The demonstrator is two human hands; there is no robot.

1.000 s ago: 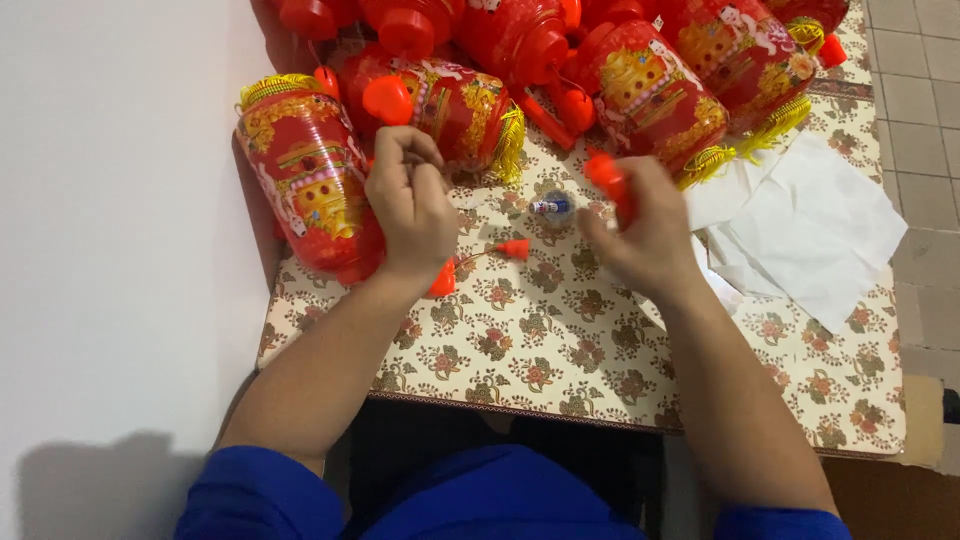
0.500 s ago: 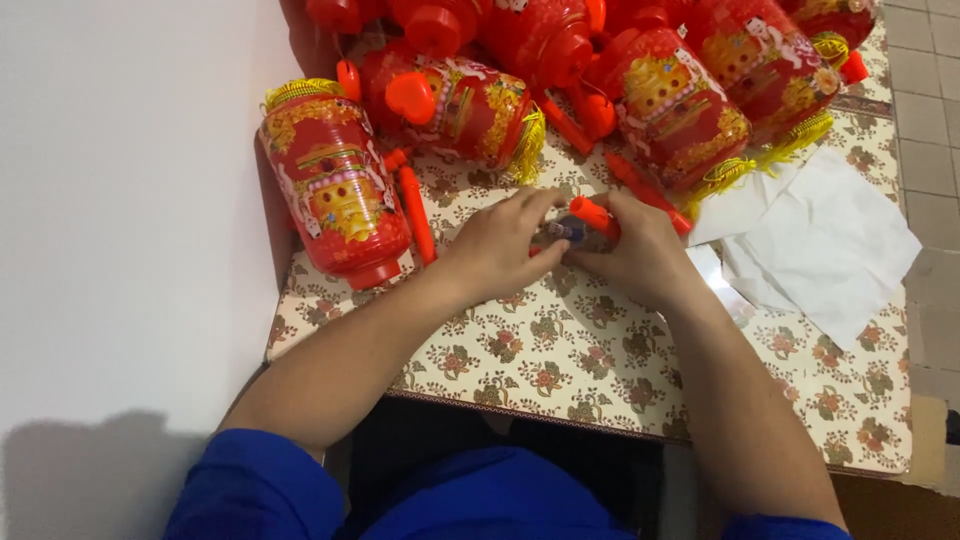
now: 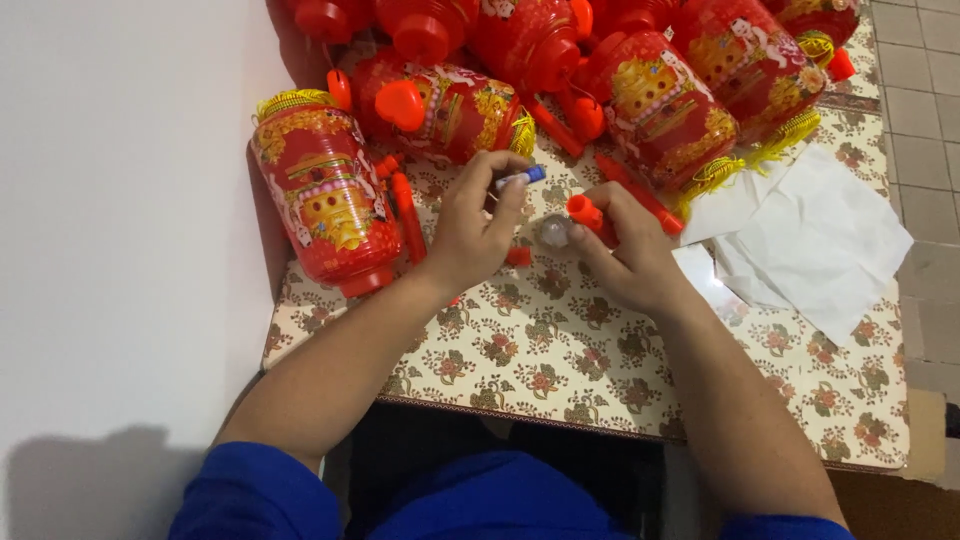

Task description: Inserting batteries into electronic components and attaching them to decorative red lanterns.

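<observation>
Orange stick in right hand

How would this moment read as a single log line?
left hand: holds small blue-tipped piece | right hand: holds orange stick with clear bulb | red lanterns behind | floral table

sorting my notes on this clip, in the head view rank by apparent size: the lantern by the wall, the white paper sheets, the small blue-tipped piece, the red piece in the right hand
1. white paper sheets
2. lantern by the wall, close behind
3. red piece, partly hidden in the right hand
4. blue-tipped piece in the left hand, about alike
</observation>
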